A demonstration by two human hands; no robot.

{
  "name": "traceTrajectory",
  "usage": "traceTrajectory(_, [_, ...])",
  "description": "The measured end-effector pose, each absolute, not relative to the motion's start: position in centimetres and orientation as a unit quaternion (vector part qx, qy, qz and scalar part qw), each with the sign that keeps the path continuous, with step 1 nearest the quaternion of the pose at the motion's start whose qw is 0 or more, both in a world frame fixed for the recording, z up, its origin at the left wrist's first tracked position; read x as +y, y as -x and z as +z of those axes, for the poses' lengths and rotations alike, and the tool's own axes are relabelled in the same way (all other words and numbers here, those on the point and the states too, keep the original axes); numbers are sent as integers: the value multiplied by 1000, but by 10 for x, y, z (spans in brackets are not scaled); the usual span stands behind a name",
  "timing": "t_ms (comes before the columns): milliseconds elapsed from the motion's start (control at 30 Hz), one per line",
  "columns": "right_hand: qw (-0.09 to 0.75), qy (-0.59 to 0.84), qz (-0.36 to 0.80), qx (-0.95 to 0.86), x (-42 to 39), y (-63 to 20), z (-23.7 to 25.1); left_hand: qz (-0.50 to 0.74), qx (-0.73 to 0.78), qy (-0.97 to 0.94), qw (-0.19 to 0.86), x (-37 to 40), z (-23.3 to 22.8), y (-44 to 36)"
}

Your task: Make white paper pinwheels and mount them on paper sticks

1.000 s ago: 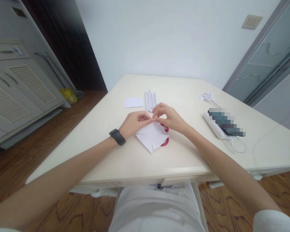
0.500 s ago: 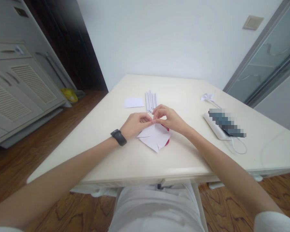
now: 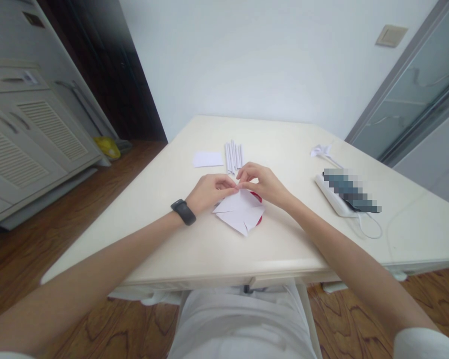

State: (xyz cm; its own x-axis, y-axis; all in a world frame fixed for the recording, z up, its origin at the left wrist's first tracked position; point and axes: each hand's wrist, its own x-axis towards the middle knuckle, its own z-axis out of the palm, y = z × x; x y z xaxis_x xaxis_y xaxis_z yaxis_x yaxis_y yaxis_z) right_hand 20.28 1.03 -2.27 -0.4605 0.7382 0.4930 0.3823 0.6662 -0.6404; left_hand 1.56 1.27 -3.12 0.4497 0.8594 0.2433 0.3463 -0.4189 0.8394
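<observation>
- Left hand [image 3: 208,191] and right hand [image 3: 264,182] are meeting fingertip to fingertip, both pinching the far corner of the white paper sheet [image 3: 240,212].
- The sheet is lying on the table [image 3: 172,239], spreading toward the person from below the fingertips; a red object [image 3: 258,198] is showing beneath it.
- Good practice, as a judgement: aligning edges first, then pressing the crease flat.
- Paper rolls [image 3: 233,155] are lying just beyond the hands.
</observation>
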Motion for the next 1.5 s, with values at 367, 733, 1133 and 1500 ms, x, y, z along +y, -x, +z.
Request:
traceTrajectory(367, [385, 345, 208, -831, 8, -202, -22, 349, 398, -769, 358, 12, -30, -16])
traceTrajectory(733, [394, 369, 204, -817, 8, -202, -20, 355, 395, -758, 377, 13, -29, -15])
traceTrajectory(1133, [374, 374, 256, -809, 8, -204, -18, 367, 388, -732, 423, 13, -30, -15])
traceTrajectory(1500, [414, 338, 269, -802, 6, -204, -13, 365, 328, -640, 592, 15, -27, -12])
